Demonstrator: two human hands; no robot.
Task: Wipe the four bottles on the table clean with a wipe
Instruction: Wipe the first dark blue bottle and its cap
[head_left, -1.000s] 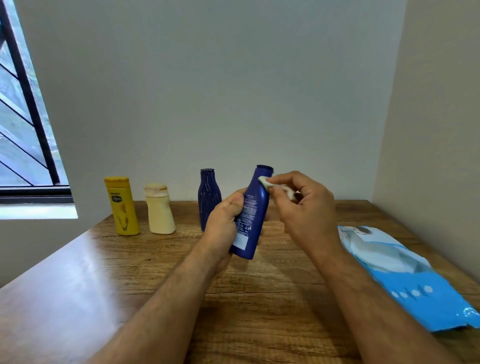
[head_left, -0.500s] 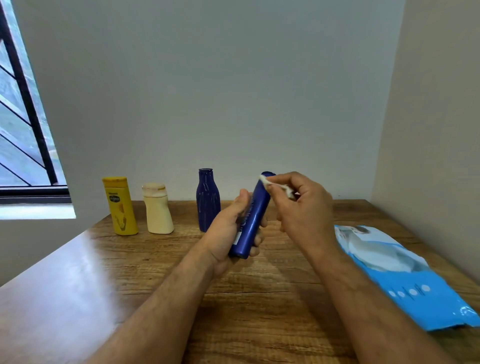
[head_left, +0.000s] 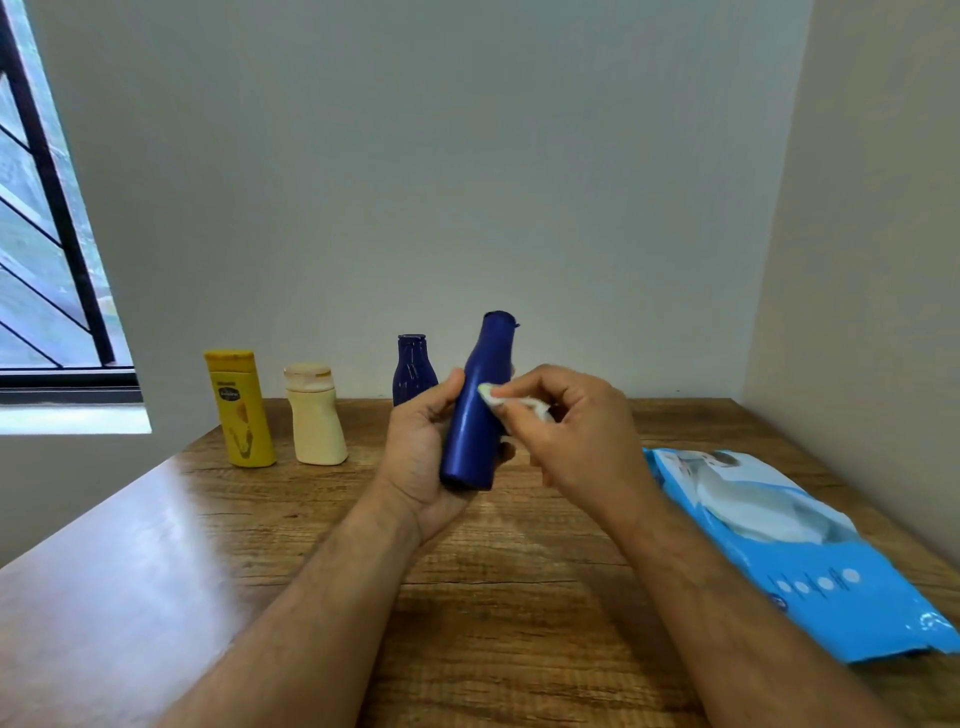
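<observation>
Change: since a second ago the wipe has come down from the held bottle's cap to its middle, and the bottle's printed label no longer faces the camera.
Left hand (head_left: 423, 457): curled round the lower body of the tall blue bottle (head_left: 475, 415), holding it tilted above the counter (head_left: 311, 545).
Right hand (head_left: 576, 431): pinches a small white wipe (head_left: 491, 395) against the bottle's side.
Back row: yellow bottle (head_left: 240, 408), cream bottle (head_left: 315, 415), small blue bottle (head_left: 412, 369), all upright.
Right side: blue wipes pack (head_left: 789, 545), lying flat.

The brown wooden table (head_left: 156, 597) looks smooth and glossy at nine o'clock. The tall dark-blue plastic bottle (head_left: 475, 426) is satin-smooth. The light-blue plastic wipes pack (head_left: 810, 566) at three o'clock is shiny, crinkled.
</observation>
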